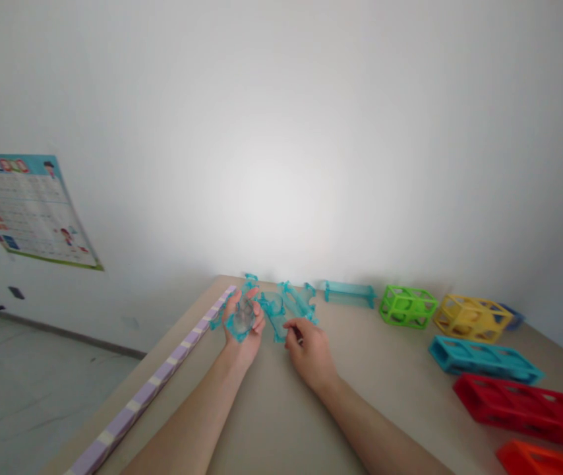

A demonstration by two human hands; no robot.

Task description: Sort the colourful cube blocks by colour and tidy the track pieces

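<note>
My left hand [246, 323], palm up, has its fingers curled round a clear teal plastic piece [240, 323] with a frame-like edge. To its right, my right hand [308, 346] hovers or rests by the pile, its thumb and forefinger brought together near a flat teal piece [278, 326]; whether it grips that piece I cannot tell. Behind both hands lie several loose see-through teal pieces [297, 300], partly overlapping. Some of them are hidden behind my left hand.
Along the table's right side stand a teal piece [349, 293], a green frame block [407, 307], a yellow one [472, 318], a blue one [484, 359], a red one [529, 406] and an orange one [548, 458]. A purple-white strip [155, 379] runs along the left edge; a wall stands behind.
</note>
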